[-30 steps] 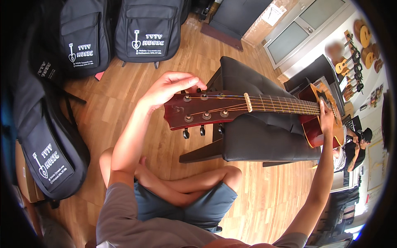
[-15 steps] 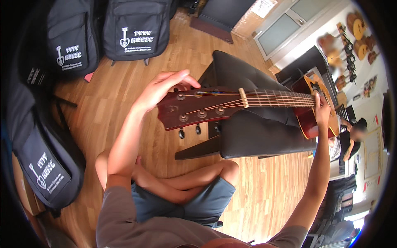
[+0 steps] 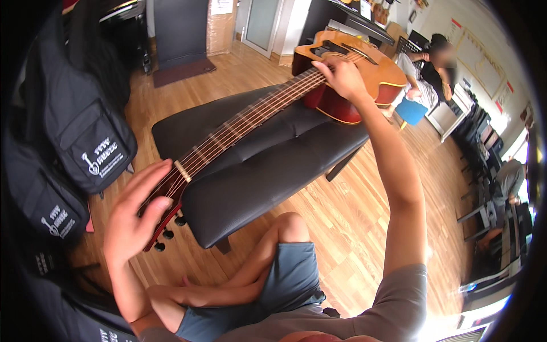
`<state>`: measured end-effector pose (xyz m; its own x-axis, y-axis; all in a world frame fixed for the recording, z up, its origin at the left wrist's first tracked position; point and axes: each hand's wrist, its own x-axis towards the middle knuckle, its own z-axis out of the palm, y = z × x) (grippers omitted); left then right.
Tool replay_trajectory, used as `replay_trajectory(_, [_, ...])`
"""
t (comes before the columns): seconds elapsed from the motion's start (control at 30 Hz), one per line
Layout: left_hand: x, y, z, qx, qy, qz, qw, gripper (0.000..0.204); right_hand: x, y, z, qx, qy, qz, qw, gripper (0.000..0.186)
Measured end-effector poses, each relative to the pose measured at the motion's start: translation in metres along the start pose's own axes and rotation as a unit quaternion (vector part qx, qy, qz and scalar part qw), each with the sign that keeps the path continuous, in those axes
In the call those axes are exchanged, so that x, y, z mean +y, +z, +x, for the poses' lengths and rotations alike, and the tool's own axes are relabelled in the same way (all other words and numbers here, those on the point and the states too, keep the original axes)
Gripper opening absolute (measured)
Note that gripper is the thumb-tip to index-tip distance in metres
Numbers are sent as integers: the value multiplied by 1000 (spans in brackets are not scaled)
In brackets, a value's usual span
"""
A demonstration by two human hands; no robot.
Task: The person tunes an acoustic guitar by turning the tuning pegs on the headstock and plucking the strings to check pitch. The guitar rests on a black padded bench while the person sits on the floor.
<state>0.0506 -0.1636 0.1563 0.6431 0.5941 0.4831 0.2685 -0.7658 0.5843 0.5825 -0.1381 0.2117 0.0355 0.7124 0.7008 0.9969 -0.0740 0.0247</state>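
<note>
An acoustic guitar (image 3: 383,73) lies face up across a black padded bench (image 3: 256,185), its body at the far right and its headstock toward me at the left. My left hand (image 3: 132,219) is over the dark headstock (image 3: 172,191) beside the pale nut, thumb and fingers apart; it hides part of the headstock and the far-side tuning pegs. Several black tuning pegs (image 3: 168,234) show along the near edge. Where the neck meets the body, my right hand (image 3: 345,78) rests at the strings with thumb stretched out; its other fingers are partly hidden.
Black guitar bags (image 3: 94,145) stand along the left side. Behind the bench are a dark panel (image 3: 181,34) and a door (image 3: 263,25). At the far right a person in black (image 3: 439,71) sits on a blue stool (image 3: 411,111). Another person in grey (image 3: 507,185) is further right.
The view has turned right, and the guitar now slants up to the right with its whole body showing. My left hand moved from the headstock's far edge to over it near the nut.
</note>
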Motion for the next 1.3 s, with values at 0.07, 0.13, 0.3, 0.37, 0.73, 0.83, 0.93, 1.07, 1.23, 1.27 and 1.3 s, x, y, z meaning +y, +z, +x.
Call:
replay_trajectory(0.07, [20, 19, 30, -87, 25, 75, 993, 62, 7, -1, -3, 18, -12, -5, 1000, 48])
replay_trajectory(0.13, [26, 37, 53, -114, 57, 166, 978, 69, 8, 0, -3, 19, -14, 13, 1000, 48])
replay_trajectory(0.3, [31, 83, 104, -163, 81, 241, 953, 77, 22, 5, -4, 21, -24, 10, 999, 45])
replay_trajectory(0.37, [40, 100, 125, -163, 101, 270, 944, 78, 28, 8, -6, 43, -38, 1, 998, 41])
replay_trajectory(0.73, [65, 195, 264, -187, 166, 242, 938, 73, 38, 17, -13, 101, 4, 29, 995, 24])
replay_trajectory(0.83, [72, 210, 289, -187, 166, 239, 938, 71, 33, 10, -17, 85, 34, 49, 995, 24])
replay_trajectory(0.93, [79, 224, 308, -186, 158, 219, 945, 69, 31, 1, -20, 69, 68, 74, 993, 28])
replay_trajectory(1.07, [77, 238, 334, -197, 156, 184, 950, 68, 34, -1, -18, 58, 104, 118, 986, 36])
replay_trajectory(1.23, [57, 240, 359, -214, 142, 132, 957, 70, 44, -2, -13, 76, 158, 272, 946, 36])
replay_trajectory(1.27, [53, 239, 363, -220, 129, 117, 960, 70, 43, -2, -13, 71, 158, 272, 947, 35])
replay_trajectory(1.3, [48, 240, 367, -225, 121, 95, 962, 70, 43, -2, -13, 66, 159, 272, 947, 35])
